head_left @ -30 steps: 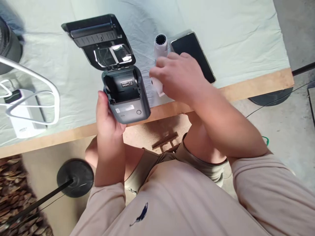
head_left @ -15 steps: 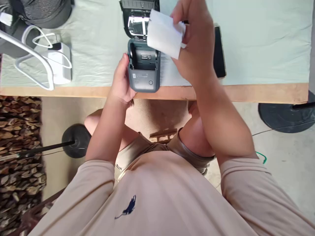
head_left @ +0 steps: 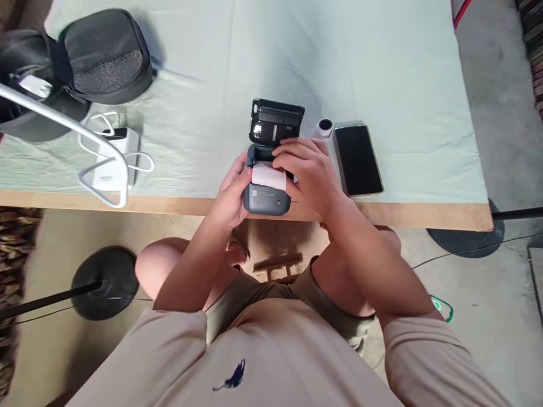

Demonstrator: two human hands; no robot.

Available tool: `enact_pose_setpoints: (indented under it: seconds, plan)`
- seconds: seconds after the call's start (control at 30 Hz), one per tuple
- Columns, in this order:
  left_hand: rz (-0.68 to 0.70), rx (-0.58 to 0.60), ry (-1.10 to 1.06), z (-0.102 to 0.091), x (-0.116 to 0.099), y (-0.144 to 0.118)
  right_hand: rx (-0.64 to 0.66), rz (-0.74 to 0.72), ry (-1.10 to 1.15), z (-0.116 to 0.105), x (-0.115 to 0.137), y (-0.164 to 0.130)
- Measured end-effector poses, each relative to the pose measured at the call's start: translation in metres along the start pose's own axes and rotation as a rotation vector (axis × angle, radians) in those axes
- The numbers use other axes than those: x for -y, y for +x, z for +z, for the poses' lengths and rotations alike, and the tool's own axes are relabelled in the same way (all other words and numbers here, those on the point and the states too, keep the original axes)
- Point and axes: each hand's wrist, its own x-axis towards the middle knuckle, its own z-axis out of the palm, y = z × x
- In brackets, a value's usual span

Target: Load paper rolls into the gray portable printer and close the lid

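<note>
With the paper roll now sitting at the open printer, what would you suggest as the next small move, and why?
Probably press the paper roll fully down into the printer bay: it sits high at the opening under the right hand, the lid stands open, and the left hand steadies the body.

Bright, even daylight (soft shadows), slight edge distortion.
</note>
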Motion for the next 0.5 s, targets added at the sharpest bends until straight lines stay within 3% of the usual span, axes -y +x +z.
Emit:
enact_pose_setpoints:
  seconds: [0.1, 0.2, 0.4, 0.5]
  plan:
    - [-0.053, 0.002, -0.061, -0.001, -0.003, -0.002, -0.072, -0.094, 0.044, -0.004, 0.002, -0.007]
    - [-0.06, -0.013, -0.142, 0.002, -0.005, -0.007, -0.055, -0.162, 0.095, -0.01, 0.008, -0.012]
    - [-0.176, -0.018, -0.09, 0.002, -0.01, -0.018, -0.095, -0.204, 0.118, -0.009, 0.014, -0.015]
    - [-0.204, -0.003, -0.068, -0.001, -0.013, -0.018, -0.28, -0.12, 0.205, -0.005, 0.014, -0.015]
